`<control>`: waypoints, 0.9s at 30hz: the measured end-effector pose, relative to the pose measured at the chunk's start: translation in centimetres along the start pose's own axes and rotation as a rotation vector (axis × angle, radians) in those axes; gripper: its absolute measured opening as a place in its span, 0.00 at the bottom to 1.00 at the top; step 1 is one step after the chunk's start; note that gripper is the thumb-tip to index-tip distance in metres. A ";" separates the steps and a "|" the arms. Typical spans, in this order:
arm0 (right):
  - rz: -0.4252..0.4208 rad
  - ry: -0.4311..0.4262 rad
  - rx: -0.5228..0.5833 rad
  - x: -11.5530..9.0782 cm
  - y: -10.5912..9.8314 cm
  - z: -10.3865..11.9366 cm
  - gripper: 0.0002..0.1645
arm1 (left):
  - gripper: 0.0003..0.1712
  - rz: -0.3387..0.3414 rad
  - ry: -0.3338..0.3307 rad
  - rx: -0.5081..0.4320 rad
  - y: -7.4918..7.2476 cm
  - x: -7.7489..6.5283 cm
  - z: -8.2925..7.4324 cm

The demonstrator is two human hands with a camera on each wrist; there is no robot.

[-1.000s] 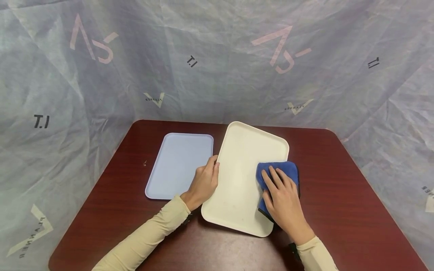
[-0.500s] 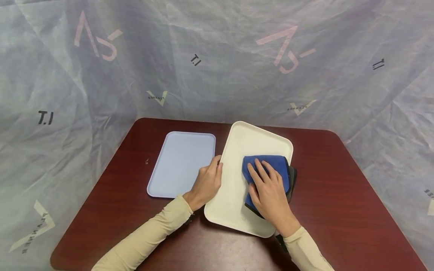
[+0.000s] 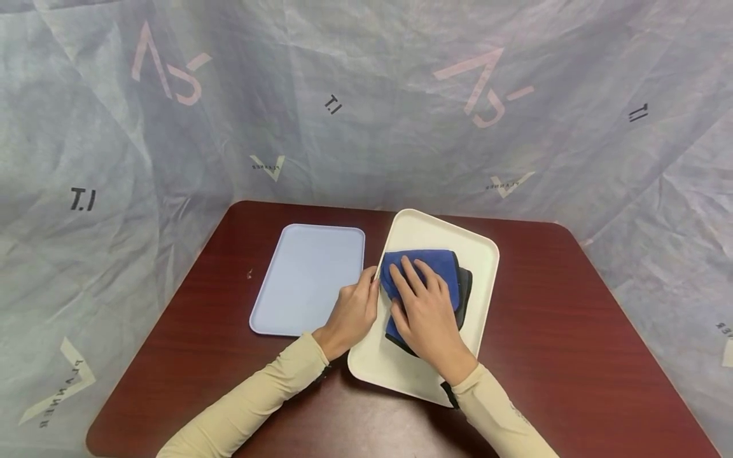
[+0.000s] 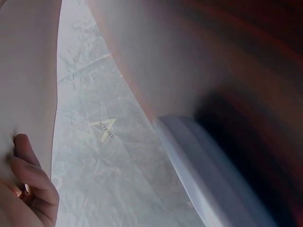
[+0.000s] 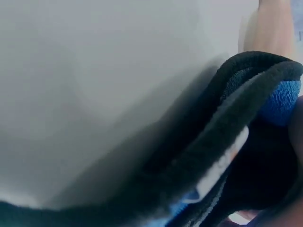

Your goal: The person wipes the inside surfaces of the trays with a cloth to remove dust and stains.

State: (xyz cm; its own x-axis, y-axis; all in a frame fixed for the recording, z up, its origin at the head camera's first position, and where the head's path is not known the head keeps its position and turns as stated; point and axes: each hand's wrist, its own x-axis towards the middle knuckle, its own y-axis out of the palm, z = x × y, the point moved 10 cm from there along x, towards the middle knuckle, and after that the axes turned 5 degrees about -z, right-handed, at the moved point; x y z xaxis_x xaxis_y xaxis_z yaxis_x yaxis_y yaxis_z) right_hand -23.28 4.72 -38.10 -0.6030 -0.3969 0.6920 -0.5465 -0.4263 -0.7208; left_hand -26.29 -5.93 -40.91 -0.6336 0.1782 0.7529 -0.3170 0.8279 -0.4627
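While a pale blue tray point(image 3: 312, 280) lies left of centre, the left hand point(image 3: 352, 312) grips the left rim of the cream tray point(image 3: 480, 257), likely light, stiff and best held there. Right of centre, the right hand point(image 3: 426, 315) rests, fingers extended, on the blue cloth point(image 3: 448, 266) atop it, probably soft and best pressed flat.

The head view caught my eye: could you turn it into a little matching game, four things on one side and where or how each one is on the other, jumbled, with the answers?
Things:
1. blue cloth
2. cream tray
3. light blue tray
4. left hand

Where or how:
A. gripping a tray's edge
B. lying on the table, left of the other tray
C. directly beneath the right hand
D. with the cloth on it

Right pairs: 1-C, 2-D, 3-B, 4-A
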 end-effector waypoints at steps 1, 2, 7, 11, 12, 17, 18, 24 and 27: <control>0.000 -0.001 -0.001 0.1 0.0 0.1 0.32 | 0.17 0.001 -0.001 0.001 0.0 0.0 0.0; 0.000 0.000 -0.001 0.2 0.1 0.2 0.32 | 0.17 0.002 -0.002 0.000 0.0 -0.1 0.0; 0.000 -0.005 -0.014 0.0 0.1 0.5 0.32 | 0.17 -0.003 0.003 0.010 -0.1 0.0 -0.1; 0.015 -0.016 -0.024 -0.4 0.3 0.7 0.32 | 0.17 -0.003 0.008 0.015 -0.1 0.0 0.0; 0.020 -0.018 -0.024 -0.5 0.3 0.7 0.32 | 0.17 -0.003 0.006 0.015 0.0 0.0 0.0; 0.024 -0.008 -0.003 -0.6 0.1 0.6 0.32 | 0.16 -0.008 -0.006 0.019 -0.1 0.0 0.2; 0.018 -0.002 0.004 -0.7 0.0 0.5 0.32 | 0.16 -0.008 -0.008 0.017 -0.1 0.0 0.2; -0.002 0.044 0.030 -1.0 -0.7 -0.8 0.31 | 0.17 -0.004 -0.011 0.003 -0.2 0.1 0.2; 0.008 0.069 0.029 -1.6 -0.8 -1.6 0.31 | 0.17 -0.003 -0.021 -0.005 -0.3 0.1 0.4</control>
State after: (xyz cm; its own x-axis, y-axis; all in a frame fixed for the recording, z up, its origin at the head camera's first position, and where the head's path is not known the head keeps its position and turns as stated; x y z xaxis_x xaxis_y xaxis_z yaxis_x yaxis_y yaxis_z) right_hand -22.87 7.00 -38.69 -0.6462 -0.3440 0.6812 -0.5252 -0.4472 -0.7240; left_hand -26.52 -6.33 -40.89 -0.6472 0.1645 0.7444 -0.3157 0.8310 -0.4580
